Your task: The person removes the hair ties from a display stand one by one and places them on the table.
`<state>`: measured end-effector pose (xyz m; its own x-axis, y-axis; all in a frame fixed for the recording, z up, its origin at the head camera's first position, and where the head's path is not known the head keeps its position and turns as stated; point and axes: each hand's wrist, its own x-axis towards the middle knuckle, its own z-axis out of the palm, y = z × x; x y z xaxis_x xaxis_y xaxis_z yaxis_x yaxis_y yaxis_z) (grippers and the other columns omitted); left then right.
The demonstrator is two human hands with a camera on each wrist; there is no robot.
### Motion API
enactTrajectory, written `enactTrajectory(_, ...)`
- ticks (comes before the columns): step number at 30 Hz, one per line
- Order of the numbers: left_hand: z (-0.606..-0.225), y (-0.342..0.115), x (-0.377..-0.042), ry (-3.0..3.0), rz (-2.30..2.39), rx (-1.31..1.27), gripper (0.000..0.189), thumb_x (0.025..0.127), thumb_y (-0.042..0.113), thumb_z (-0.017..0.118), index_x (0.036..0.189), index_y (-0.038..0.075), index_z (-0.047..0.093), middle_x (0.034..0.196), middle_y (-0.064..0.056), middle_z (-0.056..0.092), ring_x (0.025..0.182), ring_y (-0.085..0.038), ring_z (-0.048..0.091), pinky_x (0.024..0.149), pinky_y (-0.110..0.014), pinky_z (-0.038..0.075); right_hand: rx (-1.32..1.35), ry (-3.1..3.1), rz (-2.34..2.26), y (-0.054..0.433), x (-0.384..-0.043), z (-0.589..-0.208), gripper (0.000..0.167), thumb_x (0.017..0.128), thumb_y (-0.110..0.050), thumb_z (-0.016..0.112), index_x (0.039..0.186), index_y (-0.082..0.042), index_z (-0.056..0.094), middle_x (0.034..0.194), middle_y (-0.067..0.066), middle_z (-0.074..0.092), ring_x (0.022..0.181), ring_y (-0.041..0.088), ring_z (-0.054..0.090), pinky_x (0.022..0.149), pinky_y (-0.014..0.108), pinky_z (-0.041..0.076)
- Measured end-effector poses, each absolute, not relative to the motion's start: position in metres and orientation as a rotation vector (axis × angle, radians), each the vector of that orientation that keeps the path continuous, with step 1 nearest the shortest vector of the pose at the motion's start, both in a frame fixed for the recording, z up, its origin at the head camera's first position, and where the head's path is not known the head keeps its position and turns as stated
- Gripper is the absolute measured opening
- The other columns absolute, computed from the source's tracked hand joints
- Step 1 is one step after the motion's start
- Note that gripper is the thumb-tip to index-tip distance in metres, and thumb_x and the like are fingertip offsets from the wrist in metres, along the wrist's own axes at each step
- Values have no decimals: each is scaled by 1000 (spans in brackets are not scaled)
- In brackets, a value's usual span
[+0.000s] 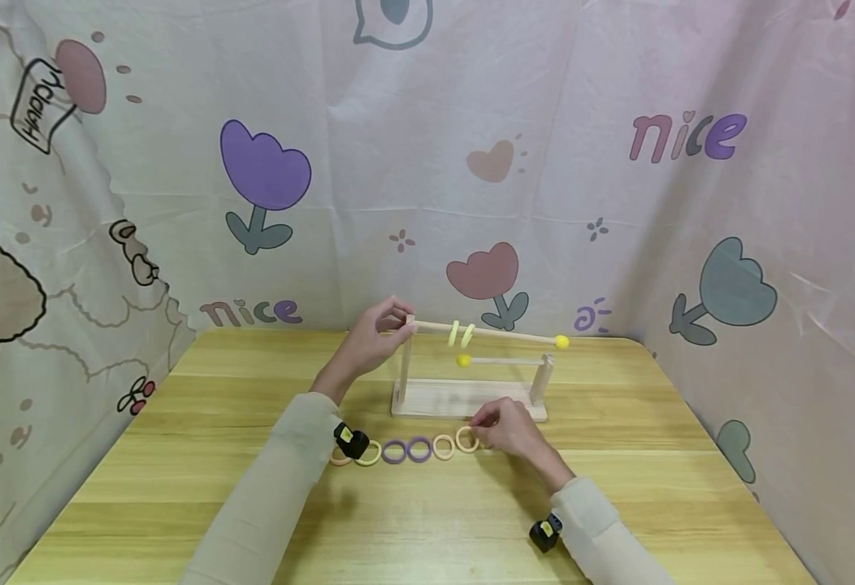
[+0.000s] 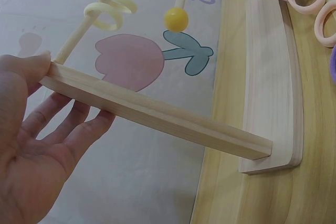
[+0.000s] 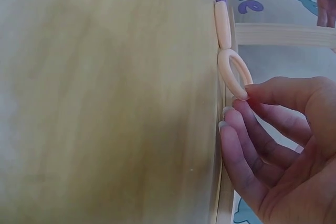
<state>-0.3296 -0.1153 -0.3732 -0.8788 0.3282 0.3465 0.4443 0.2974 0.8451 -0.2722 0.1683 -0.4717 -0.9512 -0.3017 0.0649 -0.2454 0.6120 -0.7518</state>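
A wooden rack (image 1: 464,398) stands on the table with an upright post at each end. My left hand (image 1: 376,337) holds the top of its left post (image 2: 157,111), thumb on one side and fingers on the other. From that post an upper rod (image 1: 511,334) runs rightward, slightly down, to a yellow ball (image 1: 562,342); two pale yellow rings (image 2: 102,17) hang on it. A lower rod (image 1: 504,361) with a yellow ball juts from the right post. My right hand (image 1: 511,429) pinches a peach ring (image 3: 227,72), tilted up from the table, between thumb and fingers.
Left of the pinched ring, several rings lie in a row along the table (image 1: 427,520): another peach ring (image 1: 436,448), purple rings (image 1: 385,452), a yellow one (image 1: 379,457) and one partly hidden by the left wrist camera (image 1: 353,441). A printed cloth (image 1: 398,162) hangs behind.
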Motion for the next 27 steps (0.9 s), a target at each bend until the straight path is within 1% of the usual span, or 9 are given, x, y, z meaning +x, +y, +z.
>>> enactTrajectory(5,-373,-116,-329,-2447,-1653,-720,17,103,18,63,118,12,60,116,-15,64,129,-44,62,99,-57,55,-473,2763,-1251,167,-272,-473,5,83,-1,79,87,-3,79,77,6,75,62,9,63,55,22,53)
enactTrajectory(11,-373,-115,-329,-2439,-1660,-721,16,103,18,63,118,12,60,116,-15,64,128,-44,62,98,-57,56,-468,2773,-1220,166,-272,-475,5,83,-2,79,87,-4,79,78,4,75,62,8,63,55,22,53)
enactTrajectory(18,-373,-115,-330,-2442,-1662,-725,16,103,17,63,118,12,60,116,-15,64,129,-42,62,98,-55,56,-496,2815,-1174,166,-271,-475,5,82,-3,81,85,-7,79,78,3,76,66,6,63,59,20,52)
enactTrajectory(27,-373,-115,-329,-2432,-1660,-733,15,103,16,63,118,12,60,115,-15,64,127,-40,64,97,-53,57,-500,2851,-1092,165,-270,-475,6,82,-6,82,82,-11,79,78,-1,76,66,4,62,63,20,51)
